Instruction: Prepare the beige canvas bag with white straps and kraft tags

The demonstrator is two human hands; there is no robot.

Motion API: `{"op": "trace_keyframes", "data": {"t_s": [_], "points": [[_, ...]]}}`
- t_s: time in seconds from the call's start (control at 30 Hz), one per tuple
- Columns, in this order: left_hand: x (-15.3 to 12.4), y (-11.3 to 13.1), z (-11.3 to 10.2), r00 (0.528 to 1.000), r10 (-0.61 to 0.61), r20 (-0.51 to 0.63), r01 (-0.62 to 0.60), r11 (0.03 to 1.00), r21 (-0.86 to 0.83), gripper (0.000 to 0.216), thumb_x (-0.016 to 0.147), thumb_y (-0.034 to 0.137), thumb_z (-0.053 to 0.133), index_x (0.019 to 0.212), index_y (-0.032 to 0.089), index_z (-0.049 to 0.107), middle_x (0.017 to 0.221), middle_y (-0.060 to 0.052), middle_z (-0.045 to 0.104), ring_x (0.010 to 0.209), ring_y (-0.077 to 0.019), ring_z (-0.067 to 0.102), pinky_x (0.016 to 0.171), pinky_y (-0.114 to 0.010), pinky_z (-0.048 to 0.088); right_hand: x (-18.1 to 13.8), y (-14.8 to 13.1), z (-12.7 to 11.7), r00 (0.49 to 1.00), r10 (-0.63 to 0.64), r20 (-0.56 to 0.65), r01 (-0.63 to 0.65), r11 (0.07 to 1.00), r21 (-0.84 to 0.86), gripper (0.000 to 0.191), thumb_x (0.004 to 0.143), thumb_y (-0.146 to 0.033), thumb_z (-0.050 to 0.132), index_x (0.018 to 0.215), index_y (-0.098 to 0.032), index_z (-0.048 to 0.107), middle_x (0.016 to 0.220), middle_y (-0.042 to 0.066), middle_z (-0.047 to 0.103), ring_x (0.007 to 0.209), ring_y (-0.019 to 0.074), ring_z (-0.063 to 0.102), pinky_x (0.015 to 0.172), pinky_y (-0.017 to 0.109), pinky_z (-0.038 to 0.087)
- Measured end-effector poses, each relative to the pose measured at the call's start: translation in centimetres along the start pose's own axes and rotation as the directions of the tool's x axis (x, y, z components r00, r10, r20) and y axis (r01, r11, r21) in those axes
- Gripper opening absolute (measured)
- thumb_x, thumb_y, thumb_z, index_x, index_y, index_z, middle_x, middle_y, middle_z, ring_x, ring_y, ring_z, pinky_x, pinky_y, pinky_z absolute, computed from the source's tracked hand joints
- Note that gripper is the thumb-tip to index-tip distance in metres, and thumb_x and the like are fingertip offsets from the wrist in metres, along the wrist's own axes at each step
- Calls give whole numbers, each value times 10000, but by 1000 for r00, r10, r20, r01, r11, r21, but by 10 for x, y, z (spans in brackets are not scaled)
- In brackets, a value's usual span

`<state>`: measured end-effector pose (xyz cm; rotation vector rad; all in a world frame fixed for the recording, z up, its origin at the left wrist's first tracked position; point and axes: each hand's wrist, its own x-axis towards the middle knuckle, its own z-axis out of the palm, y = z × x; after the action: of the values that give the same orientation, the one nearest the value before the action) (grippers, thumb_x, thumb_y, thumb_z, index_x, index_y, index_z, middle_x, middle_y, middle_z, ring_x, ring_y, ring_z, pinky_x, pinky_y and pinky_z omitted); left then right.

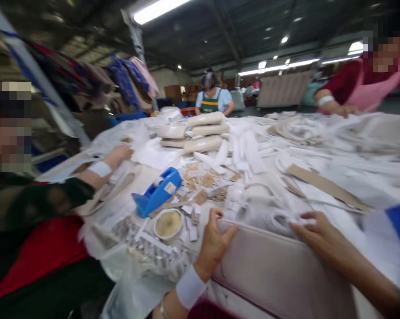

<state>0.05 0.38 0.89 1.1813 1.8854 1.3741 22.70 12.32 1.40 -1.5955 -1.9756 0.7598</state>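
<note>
My left hand (214, 241) rests on the upper left edge of a flat pale beige fabric piece (280, 270) lying in front of me, fingers curled over its rim. My right hand (319, 237) lies on the same piece's upper right edge and touches thin white straps (288, 219) heaped there. The frame is blurred, so the exact grip of either hand is unclear.
A blue tape dispenser (157, 191) and a round container of tan paste (168, 223) sit left of my hands. Small cardboard tags (203, 181), stacked packed bundles (203, 130) and white bags cover the table. A co-worker's arm (102, 168) reaches in from the left; other people work behind.
</note>
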Motion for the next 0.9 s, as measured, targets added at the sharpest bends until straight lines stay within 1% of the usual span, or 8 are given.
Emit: {"op": "trace_keyframes", "data": {"t_s": [0.13, 0.23, 0.3, 0.37, 0.53, 0.63, 0.8, 0.9], "points": [[12, -6, 1, 999, 41, 34, -43, 998, 47, 359, 776, 421, 640, 1009, 230, 448, 847, 29, 509, 791, -178, 523, 762, -291, 418, -13, 3, -17, 993, 122, 11, -121, 991, -61, 355, 909, -443, 412, 1133, -167, 421, 650, 27, 661, 654, 243, 645, 588, 320, 425], [13, -8, 1, 998, 13, 64, -17, 998, 63, 369, 789, 450, 637, 1011, 236, 433, 773, 56, 481, 672, -156, 491, 673, -272, 401, -18, -12, -7, 983, -86, -164, 2, 892, -452, 216, 967, -326, 412, 1064, -162, 514, 767, 92, 666, 756, 279, 637, 620, 345, 435], [12, -8, 1, 997, 2, 78, -6, 999, 52, 363, 800, 444, 636, 1013, 240, 424, 750, 65, 483, 640, -147, 482, 652, -263, 398, -22, -25, -4, 905, -346, -248, 124, 772, -623, 168, 961, -226, 441, 1026, -141, 571, 962, 167, 654, 918, 324, 611, 719, 406, 480], [11, -9, 1, 997, 5, 75, -8, 999, 40, 358, 801, 434, 642, 1009, 240, 424, 762, 61, 508, 658, -149, 503, 661, -263, 411, -26, -34, 2, 794, -555, -248, 313, 722, -617, 191, 952, -157, 456, 1088, -125, 585, 1129, 185, 607, 1060, 326, 564, 858, 444, 499], [10, -10, 2, 998, 10, 68, -13, 999, 36, 350, 803, 401, 639, 1025, 234, 426, 849, 36, 553, 764, -170, 558, 719, -283, 444, -33, -33, 36, 604, -795, 53, 701, 498, -510, 293, 965, -126, 433, 1226, -151, 563, 1346, 136, 526, 1313, 301, 430, 1128, 497, 373], [12, -8, 1, 994, 8, 108, -18, 996, 90, 332, 826, 395, 613, 1045, 224, 431, 908, 12, 557, 845, -186, 566, 785, -311, 454, -33, -22, 50, 608, -782, 135, 725, 477, -497, 350, 948, -72, 405, 1247, -165, 563, 1363, 125, 531, 1359, 284, 400, 1179, 518, 306], [33, 10, 7, 991, 108, 79, -124, 963, 240, 398, 865, 454, 569, 1139, 189, 454, 988, -42, 564, 937, -214, 567, 874, -375, 460, -30, -18, 51, 626, -774, 93, 710, 516, -480, 295, 984, -143, 420, 1227, -182, 582, 1368, 129, 541, 1367, 282, 405, 1176, 549, 300], [48, 22, 17, 983, 119, 141, -161, 926, 340, 410, 812, 346, 644, 1151, 198, 467, 1048, -53, 604, 963, -230, 594, 893, -392, 463, -31, -20, 51, 630, -773, 70, 696, 523, -493, 306, 999, -152, 391, 1239, -176, 580, 1371, 134, 547, 1365, 286, 412, 1171, 562, 294]]}}
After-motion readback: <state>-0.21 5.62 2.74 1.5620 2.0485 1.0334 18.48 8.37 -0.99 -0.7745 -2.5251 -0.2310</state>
